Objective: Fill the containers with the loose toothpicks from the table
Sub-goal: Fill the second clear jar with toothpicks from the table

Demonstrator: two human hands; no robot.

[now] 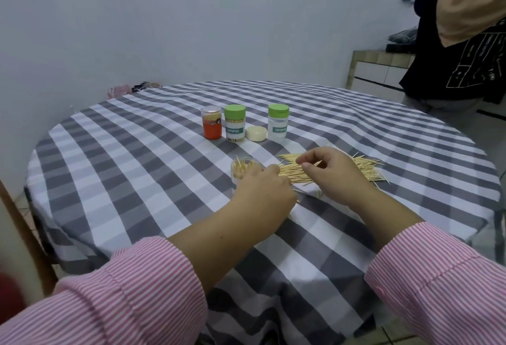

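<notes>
round table under a grey-and-white checked tablecloth (137, 169). second person in a black shirt (451, 65) stood at far right. loose toothpick pile (364, 171) lay right of centre. left hand (264, 194) rested at the pile's left edge, fingers curled onto toothpicks, just beside an open clear container (241, 171) part-filled with upright toothpicks. right hand (334, 173) pinched a few toothpicks above the pile. behind stood an orange jar (211, 127), a full green-capped toothpick jar (235, 125), a cream lid (256, 134), an empty green-capped jar (278, 124).
</notes>
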